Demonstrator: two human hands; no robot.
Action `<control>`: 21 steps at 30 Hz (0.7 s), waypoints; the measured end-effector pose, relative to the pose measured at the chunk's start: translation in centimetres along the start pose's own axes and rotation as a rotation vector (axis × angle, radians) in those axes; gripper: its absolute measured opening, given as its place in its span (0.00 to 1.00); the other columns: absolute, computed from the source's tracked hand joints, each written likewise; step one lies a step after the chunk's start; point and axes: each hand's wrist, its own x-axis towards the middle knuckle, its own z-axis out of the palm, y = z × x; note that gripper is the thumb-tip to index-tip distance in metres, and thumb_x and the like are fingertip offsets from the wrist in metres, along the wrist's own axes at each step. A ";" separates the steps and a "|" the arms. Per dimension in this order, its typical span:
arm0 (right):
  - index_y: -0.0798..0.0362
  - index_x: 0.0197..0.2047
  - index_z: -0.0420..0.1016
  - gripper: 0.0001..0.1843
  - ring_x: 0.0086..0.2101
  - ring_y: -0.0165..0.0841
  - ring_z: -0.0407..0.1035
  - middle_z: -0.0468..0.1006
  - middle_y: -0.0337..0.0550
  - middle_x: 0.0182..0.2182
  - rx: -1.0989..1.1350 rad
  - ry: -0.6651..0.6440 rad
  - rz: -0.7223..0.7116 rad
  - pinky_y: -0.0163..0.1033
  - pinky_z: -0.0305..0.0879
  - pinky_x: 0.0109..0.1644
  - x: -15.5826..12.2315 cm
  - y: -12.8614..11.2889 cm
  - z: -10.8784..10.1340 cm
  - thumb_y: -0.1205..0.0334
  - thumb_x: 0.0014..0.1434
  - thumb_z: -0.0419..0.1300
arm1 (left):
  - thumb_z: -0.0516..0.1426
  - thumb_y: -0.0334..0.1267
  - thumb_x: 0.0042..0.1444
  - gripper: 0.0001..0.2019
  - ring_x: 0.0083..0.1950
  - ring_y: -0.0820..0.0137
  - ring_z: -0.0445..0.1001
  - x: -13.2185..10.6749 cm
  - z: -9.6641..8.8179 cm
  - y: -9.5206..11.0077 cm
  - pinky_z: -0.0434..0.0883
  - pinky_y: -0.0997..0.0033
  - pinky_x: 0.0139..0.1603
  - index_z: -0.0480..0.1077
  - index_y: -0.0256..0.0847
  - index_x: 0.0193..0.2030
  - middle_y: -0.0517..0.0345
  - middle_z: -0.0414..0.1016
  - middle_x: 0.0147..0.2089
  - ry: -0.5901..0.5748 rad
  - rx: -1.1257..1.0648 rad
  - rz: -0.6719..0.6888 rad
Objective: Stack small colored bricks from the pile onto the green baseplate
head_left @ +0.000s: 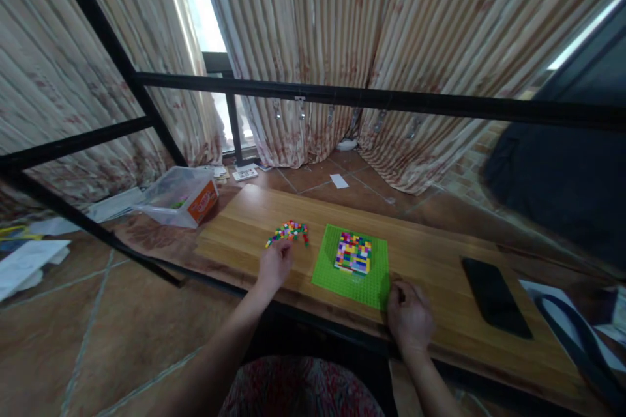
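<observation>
My left hand (276, 262) is at the near edge of a pile of small loose toy bricks (292, 230) in several colours. Its fingers are curled together over the bricks, and what they pinch, if anything, is hidden. A green studded baseplate (327, 267) lies flat to the right of the pile. Near its middle stands a block of multicoloured bricks (354, 253) packed closely together. By the baseplate's near right corner, my right hand (409, 314) rests closed on the wooden table. Whether anything is inside those fingers cannot be seen.
A black phone (495, 296) lies on the table (435, 267) at the right. Beyond the left end stands a clear plastic box (169, 199) with an orange label. A black metal bar (342, 96) crosses in front of the curtains (313, 19).
</observation>
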 end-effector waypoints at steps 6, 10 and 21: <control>0.54 0.37 0.78 0.18 0.39 0.42 0.69 0.78 0.52 0.37 -0.037 0.000 0.002 0.43 0.62 0.43 -0.1 0.1 0.0 0.56 0.63 0.48 | 0.52 0.27 0.57 0.16 0.50 0.63 0.75 -0.4 -0.2 -1.3 0.70 0.66 0.52 0.77 0.43 0.46 0.49 0.77 0.50 -0.036 0.296 0.155; 0.54 0.37 0.78 0.18 0.39 0.41 0.69 0.78 0.52 0.37 -0.040 0.001 -0.004 0.42 0.63 0.44 -0.1 0.0 -0.1 0.56 0.63 0.48 | 0.52 0.26 0.56 0.16 0.52 0.60 0.74 0.5 0.3 -0.9 0.67 0.60 0.59 0.78 0.42 0.43 0.46 0.78 0.48 -0.100 0.412 0.271; 0.54 0.37 0.78 0.18 0.39 0.41 0.70 0.79 0.52 0.37 -0.019 -0.001 0.015 0.42 0.63 0.45 0.1 -0.5 -0.3 0.57 0.64 0.49 | 0.53 0.30 0.60 0.11 0.47 0.62 0.75 0.5 0.7 -0.3 0.70 0.63 0.52 0.77 0.41 0.37 0.48 0.78 0.44 -0.072 0.291 0.240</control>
